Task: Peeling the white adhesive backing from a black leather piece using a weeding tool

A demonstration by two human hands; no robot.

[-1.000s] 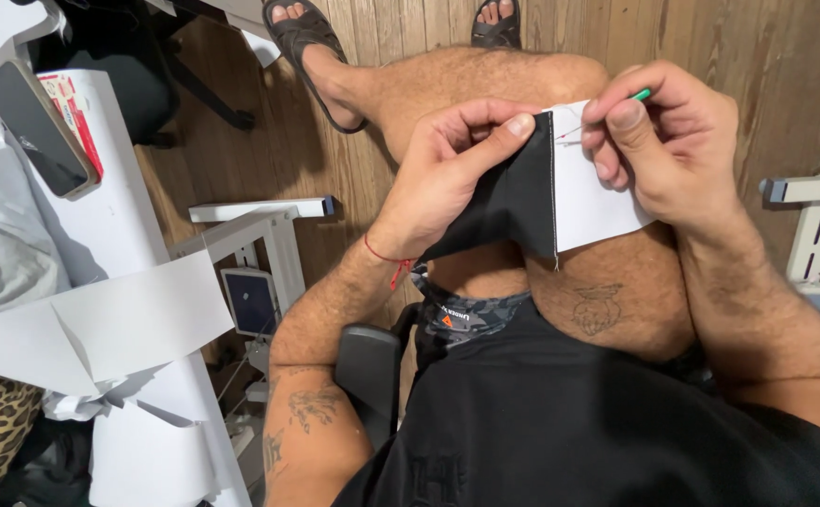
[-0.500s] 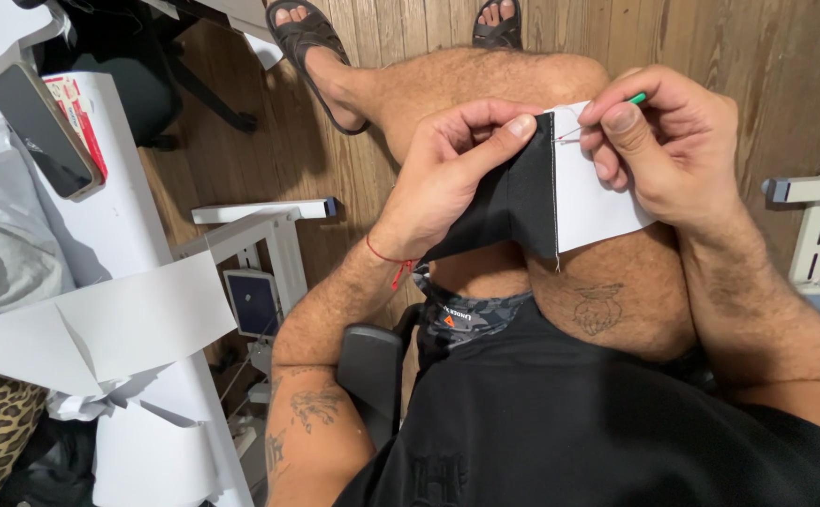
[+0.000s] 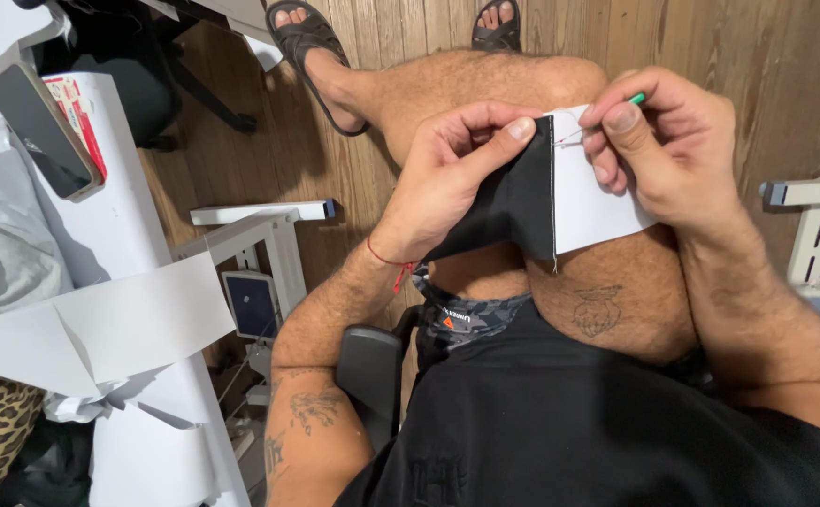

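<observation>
Both hands' fingers (image 3: 508,131) pinch stitched fabric (image 3: 551,192).

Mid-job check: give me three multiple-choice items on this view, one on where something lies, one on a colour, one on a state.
1. Where does the fabric piece rest?
A. on the thigh
B. on the floor
C. on the white table

2. The fabric's two joined halves are:
A. red and blue
B. black and white
C. green and yellow

3. The left hand is:
A. open, touching nothing
B. pinching the fabric's top edge
C. holding a phone

Answers: A, it lies over the thigh; B, black meets white along a stitched seam; B, thumb and fingers grip the black half while the right hand holds a green-tipped tool.
</observation>
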